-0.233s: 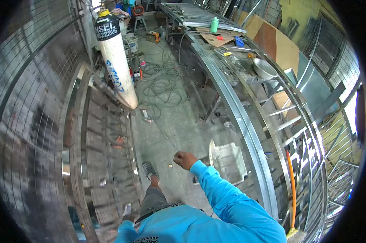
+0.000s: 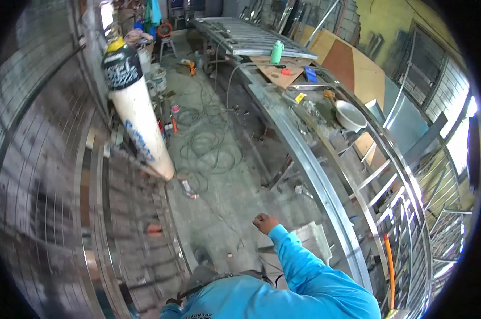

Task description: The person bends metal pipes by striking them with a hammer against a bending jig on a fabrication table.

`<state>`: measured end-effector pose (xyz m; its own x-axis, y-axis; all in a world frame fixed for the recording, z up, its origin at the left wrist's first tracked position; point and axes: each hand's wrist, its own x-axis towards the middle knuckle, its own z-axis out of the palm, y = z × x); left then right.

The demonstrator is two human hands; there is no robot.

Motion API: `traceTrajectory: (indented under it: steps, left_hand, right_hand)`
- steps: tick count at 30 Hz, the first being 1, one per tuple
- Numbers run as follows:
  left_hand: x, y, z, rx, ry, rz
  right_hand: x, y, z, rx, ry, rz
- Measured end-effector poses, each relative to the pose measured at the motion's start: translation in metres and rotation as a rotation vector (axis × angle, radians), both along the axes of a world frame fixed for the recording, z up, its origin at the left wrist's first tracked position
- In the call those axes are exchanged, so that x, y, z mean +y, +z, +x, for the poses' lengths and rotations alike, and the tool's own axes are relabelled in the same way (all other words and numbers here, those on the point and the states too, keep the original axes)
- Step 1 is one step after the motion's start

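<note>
My right hand (image 2: pixel 265 224) hangs low over the concrete floor with its fingers curled in, and no object shows in it. It is nearest to a pale plastic stool (image 2: pixel 310 239), which my blue sleeve partly covers. Of my left hand (image 2: pixel 174 302), only a dark, small part shows beside my waist at the bottom edge; its fingers are hidden. A long metal channel (image 2: pixel 304 151) runs along the workbench to the right of my right hand.
A white gas cylinder (image 2: pixel 139 119) with a black and yellow top leans at left. Loose cables (image 2: pixel 208 146) lie coiled on the floor ahead. Metal frames (image 2: pixel 99 212) stand along the left side. On the bench are a green bottle (image 2: pixel 277 52) and a basin (image 2: pixel 350 116).
The cylinder, cables and stool appear lower and nearer. My right hand has shifted right and slightly down in view. Less of my left arm and of my foot shows.
</note>
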<state>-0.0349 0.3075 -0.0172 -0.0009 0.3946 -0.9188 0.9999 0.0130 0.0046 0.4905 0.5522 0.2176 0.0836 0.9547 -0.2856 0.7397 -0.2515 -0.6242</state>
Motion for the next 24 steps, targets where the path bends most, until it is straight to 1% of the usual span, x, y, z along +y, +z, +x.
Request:
traceTrajectory:
  steps: [1, 4, 5, 6, 7, 9, 11, 12, 13, 14, 15, 16, 17, 19, 21, 22, 23, 24]
  left_hand:
    - [0.043, 0.001, -0.001, 0.001, -0.019, 0.081]
    - [0.177, 0.029, -0.025, 0.044, -0.111, 0.301]
    - [0.231, 0.046, -0.032, 0.032, -0.115, 0.261]
    - [0.293, 0.087, -0.019, 0.015, -0.116, 0.223]
    - [0.341, 0.108, -0.009, -0.005, -0.116, 0.182]
    - [0.416, 0.102, -0.012, -0.093, -0.106, 0.25]
    - [0.484, 0.096, -0.008, -0.189, -0.072, 0.301]
    - [0.519, 0.09, -0.005, -0.234, -0.048, 0.335]
    - [0.549, 0.081, 0.003, -0.226, -0.107, 0.375]
    - [0.58, 0.072, 0.011, -0.216, -0.165, 0.418]
    - [0.6, 0.063, 0.015, -0.15, -0.303, 0.445]
    - [0.62, 0.058, 0.022, -0.081, -0.44, 0.475]
    - [0.635, 0.06, 0.036, -0.049, -0.459, 0.444]
    - [0.66, 0.064, 0.058, -0.005, -0.387, 0.337]
    - [0.685, 0.077, 0.082, 0.026, -0.291, 0.277]
    - [0.695, 0.082, 0.091, 0.037, -0.242, 0.262]
    - [0.711, 0.091, 0.102, 0.046, -0.198, 0.254]
    - [0.728, 0.111, 0.118, 0.062, -0.143, 0.252]
  right_hand:
    - [0.021, 0.003, 0.012, 0.029, -0.054, -0.052]
    - [0.071, 0.034, 0.029, 0.041, -0.208, -0.095]
    - [0.089, 0.034, 0.039, 0.028, -0.241, -0.063]
    - [0.108, 0.031, 0.054, 0.007, -0.274, -0.03]
    - [0.13, 0.03, 0.068, -0.02, -0.306, 0.0]
    - [0.176, 0.064, 0.095, 0.038, -0.433, 0.049]
    - [0.229, 0.051, 0.146, -0.015, -0.531, 0.149]
    - [0.257, 0.057, 0.167, -0.021, -0.562, 0.228]
    - [0.29, 0.066, 0.192, -0.025, -0.591, 0.32]
    - [0.326, 0.061, 0.221, 0.011, -0.63, 0.347]
    - [0.361, 0.092, 0.232, 0.291, -0.724, 0.314]
    - [0.402, 0.096, 0.255, 0.329, -0.777, 0.328]
    - [0.443, 0.103, 0.282, 0.363, -0.824, 0.344]
    - [0.523, 0.111, 0.329, 0.291, -0.842, 0.379]
    - [0.609, 0.066, 0.401, 0.127, -0.924, 0.385]
    - [0.641, 0.063, 0.426, 0.14, -0.983, 0.321]
    - [0.67, 0.05, 0.451, 0.075, -1.014, 0.266]
    - [0.689, 0.026, 0.492, -0.453, -0.459, 0.143]
